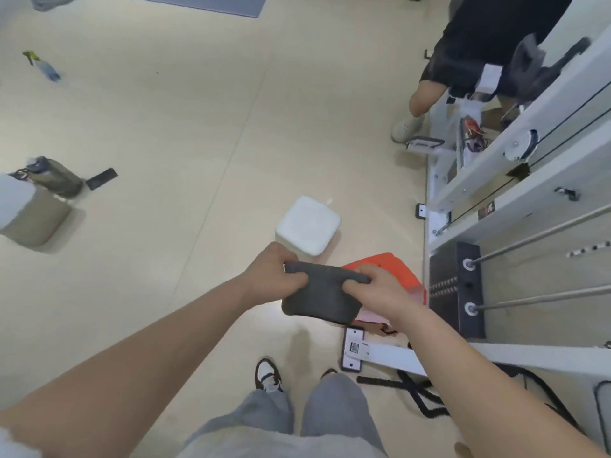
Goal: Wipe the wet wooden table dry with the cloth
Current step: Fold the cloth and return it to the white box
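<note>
Nearest, I see both hands held out above the floor [165, 127]. The left hand [269, 272] curls round the left top edge of the grey cloth [319, 299], the right hand [377, 285] pinches its right top edge, and the cloth hangs slack between them. Just beyond lie an orange bag [393, 269] and a white box [309, 224]; far right stands a person in black shorts [479, 44].

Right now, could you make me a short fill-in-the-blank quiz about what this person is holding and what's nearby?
1. The left hand and right hand both grip a dark ____ cloth.
2. Beyond the hands, a ____ box sits on the floor.
3. The flat item below the right hand is ____.
Missing words: grey; white; orange.
</note>
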A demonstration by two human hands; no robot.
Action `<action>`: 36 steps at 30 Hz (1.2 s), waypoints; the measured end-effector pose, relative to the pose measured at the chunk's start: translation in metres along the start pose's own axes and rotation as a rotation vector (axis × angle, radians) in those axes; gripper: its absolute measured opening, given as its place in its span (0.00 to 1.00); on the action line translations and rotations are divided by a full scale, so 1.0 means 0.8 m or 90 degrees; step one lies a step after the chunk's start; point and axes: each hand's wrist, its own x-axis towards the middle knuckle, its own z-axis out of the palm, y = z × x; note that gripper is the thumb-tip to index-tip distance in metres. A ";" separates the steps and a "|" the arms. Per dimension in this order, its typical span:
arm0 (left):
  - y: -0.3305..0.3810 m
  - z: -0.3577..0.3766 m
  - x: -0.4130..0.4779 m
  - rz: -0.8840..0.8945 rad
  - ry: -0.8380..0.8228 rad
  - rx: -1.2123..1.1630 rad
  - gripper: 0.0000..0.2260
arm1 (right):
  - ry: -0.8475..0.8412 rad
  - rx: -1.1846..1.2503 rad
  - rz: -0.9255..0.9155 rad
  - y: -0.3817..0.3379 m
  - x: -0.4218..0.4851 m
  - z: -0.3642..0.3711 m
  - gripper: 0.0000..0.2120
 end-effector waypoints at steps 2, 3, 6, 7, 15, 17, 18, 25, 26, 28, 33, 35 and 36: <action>0.009 -0.030 0.034 -0.067 -0.046 -0.154 0.09 | -0.018 0.132 0.046 -0.021 0.028 -0.006 0.03; 0.010 -0.043 0.052 -0.091 -0.061 -0.232 0.09 | -0.034 0.185 0.051 -0.028 0.045 -0.009 0.06; 0.006 -0.068 0.109 -0.104 -0.036 -0.311 0.10 | -0.056 0.337 0.073 -0.045 0.105 -0.010 0.18; 0.002 -0.073 0.129 -0.097 -0.027 -0.288 0.10 | -0.056 0.375 0.084 -0.048 0.128 -0.008 0.18; -0.074 -0.091 0.319 -0.038 0.043 -0.157 0.15 | -0.060 0.403 0.107 -0.040 0.328 0.035 0.24; -0.106 -0.089 0.373 -0.049 0.029 -0.161 0.15 | -0.030 0.368 0.114 -0.023 0.385 0.055 0.30; -0.124 -0.087 0.402 -0.054 0.018 -0.158 0.15 | -0.014 0.358 0.115 -0.013 0.416 0.067 0.30; -0.268 -0.044 0.609 -0.041 0.014 -0.181 0.13 | 0.061 0.349 0.102 0.066 0.615 0.138 0.30; -0.287 -0.036 0.638 -0.035 0.010 -0.183 0.13 | 0.067 0.327 0.090 0.082 0.642 0.145 0.30; -0.317 -0.019 0.692 -0.014 -0.002 -0.194 0.14 | 0.096 0.305 0.067 0.114 0.689 0.156 0.29; -0.363 0.018 0.797 0.044 -0.014 -0.192 0.13 | 0.232 0.202 0.046 0.188 0.783 0.173 0.39; -0.394 0.028 0.822 0.060 0.032 -0.047 0.15 | 0.242 -0.017 0.064 0.217 0.803 0.183 0.33; -0.408 0.031 0.827 0.063 0.050 0.044 0.17 | 0.239 -0.121 0.075 0.224 0.808 0.188 0.29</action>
